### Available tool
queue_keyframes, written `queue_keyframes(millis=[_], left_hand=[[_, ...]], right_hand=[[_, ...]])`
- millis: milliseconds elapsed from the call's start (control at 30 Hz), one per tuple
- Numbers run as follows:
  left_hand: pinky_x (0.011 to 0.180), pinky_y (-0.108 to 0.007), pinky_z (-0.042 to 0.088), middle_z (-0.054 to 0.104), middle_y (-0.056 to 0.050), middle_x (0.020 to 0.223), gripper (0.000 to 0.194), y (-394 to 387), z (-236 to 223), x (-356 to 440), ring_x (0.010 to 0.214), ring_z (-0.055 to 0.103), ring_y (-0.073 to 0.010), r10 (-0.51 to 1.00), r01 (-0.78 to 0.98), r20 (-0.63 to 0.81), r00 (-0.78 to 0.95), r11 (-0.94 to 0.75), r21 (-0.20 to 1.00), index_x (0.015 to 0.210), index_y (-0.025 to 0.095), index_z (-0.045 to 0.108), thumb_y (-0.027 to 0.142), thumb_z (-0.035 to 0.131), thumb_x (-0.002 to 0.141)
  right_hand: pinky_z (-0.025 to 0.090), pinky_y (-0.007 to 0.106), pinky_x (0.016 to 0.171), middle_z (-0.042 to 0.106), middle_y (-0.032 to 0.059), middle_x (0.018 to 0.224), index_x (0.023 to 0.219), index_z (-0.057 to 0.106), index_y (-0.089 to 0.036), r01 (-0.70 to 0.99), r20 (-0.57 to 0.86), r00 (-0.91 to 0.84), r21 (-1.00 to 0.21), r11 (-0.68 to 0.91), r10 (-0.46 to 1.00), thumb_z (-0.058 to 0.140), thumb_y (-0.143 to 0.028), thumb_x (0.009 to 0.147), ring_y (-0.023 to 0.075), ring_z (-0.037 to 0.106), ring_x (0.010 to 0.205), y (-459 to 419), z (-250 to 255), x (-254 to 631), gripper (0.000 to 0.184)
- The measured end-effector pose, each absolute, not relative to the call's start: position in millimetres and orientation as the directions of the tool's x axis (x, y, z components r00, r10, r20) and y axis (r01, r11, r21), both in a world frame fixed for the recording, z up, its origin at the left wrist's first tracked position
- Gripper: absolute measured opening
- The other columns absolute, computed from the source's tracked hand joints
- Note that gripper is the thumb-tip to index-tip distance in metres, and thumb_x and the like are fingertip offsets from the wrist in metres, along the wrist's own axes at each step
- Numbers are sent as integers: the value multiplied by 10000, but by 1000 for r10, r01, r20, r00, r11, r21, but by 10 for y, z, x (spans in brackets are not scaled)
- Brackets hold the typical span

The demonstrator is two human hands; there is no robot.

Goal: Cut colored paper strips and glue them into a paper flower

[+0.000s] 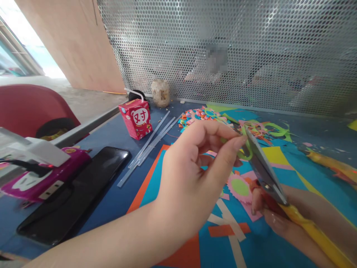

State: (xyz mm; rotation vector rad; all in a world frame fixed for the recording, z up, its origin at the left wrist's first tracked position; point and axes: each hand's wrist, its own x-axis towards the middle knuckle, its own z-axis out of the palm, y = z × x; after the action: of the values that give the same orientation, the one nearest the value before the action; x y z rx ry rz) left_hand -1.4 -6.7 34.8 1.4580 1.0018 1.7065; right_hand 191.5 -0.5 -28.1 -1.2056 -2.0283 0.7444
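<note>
Two hands hold a green paper strip and scissors above coloured papers.
A black phone lies at left, then a red drink box and clear sticks; the left hand pinches the strip between thumb and finger, just beside the blades, and the right hand is closed around the scissors' handles.

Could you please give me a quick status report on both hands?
Left hand: pinching green paper strip. Right hand: on scissors, blades beside strip. Loose orange piece lying below.
</note>
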Motion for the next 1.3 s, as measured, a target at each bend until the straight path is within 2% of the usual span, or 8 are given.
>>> queue_keyframes(millis=[133,167,267,533,733,933,1133,1300], left_hand=[[395,-120,449,610,32,660,37,-54,349,-12,483,565,-46,863,-19,480,-155,-489,872,787,189,546,185,580,802],[397,-117,449,605,34,655,37,-51,349,-13,483,563,-44,863,-21,481,-155,-489,872,787,189,546,185,579,803],[396,-121,452,603,32,657,34,-48,349,-14,494,571,-51,864,-19,479,-155,-488,873,788,191,548,191,579,802],[369,-116,432,610,26,674,48,-44,361,-2,507,578,-54,859,2,484,-168,-490,872,772,185,545,164,583,794],[392,-89,433,599,38,692,56,-59,357,-4,537,583,-39,868,16,466,-173,-470,882,774,183,529,174,577,801],[399,-91,441,580,49,665,51,-55,349,3,507,555,-30,867,19,467,-171,-471,882,790,181,538,169,587,795],[418,-103,454,582,41,653,43,-73,345,5,540,572,-46,880,-4,450,-152,-456,890,803,183,537,174,579,802],[423,-102,460,582,37,665,39,-78,332,3,550,576,-48,889,-10,433,-147,-439,899,815,183,538,175,575,805]], right_hand=[[474,196,426,542,-38,636,715,517,-289,430,224,-593,-724,539,774,549,-345,800,142,571,521,16,-199,1949,107],[475,195,424,547,-38,620,716,526,-297,430,240,-583,-719,546,776,560,-340,790,161,598,573,12,-181,1935,93],[435,197,370,519,-22,595,663,504,-286,476,210,-375,-792,382,903,537,-402,792,189,608,629,-38,-134,1861,176],[415,199,365,538,-9,602,619,528,-280,475,178,-249,-834,280,952,575,-408,738,193,596,637,-145,-65,1768,181],[435,192,390,549,-6,603,619,542,-259,481,171,-374,-804,348,912,601,-420,742,185,591,605,-83,-93,1828,211],[416,198,352,532,-16,568,595,554,-241,448,100,-348,-856,259,932,589,-436,745,133,498,433,-71,-106,1819,249],[350,206,290,471,-13,466,573,577,-222,545,204,-262,-776,319,943,618,-531,665,127,428,371,-30,-77,1747,325],[345,204,304,480,-5,475,561,565,-213,559,245,-254,-752,349,935,582,-549,693,123,423,377,-69,-153,1744,362]])
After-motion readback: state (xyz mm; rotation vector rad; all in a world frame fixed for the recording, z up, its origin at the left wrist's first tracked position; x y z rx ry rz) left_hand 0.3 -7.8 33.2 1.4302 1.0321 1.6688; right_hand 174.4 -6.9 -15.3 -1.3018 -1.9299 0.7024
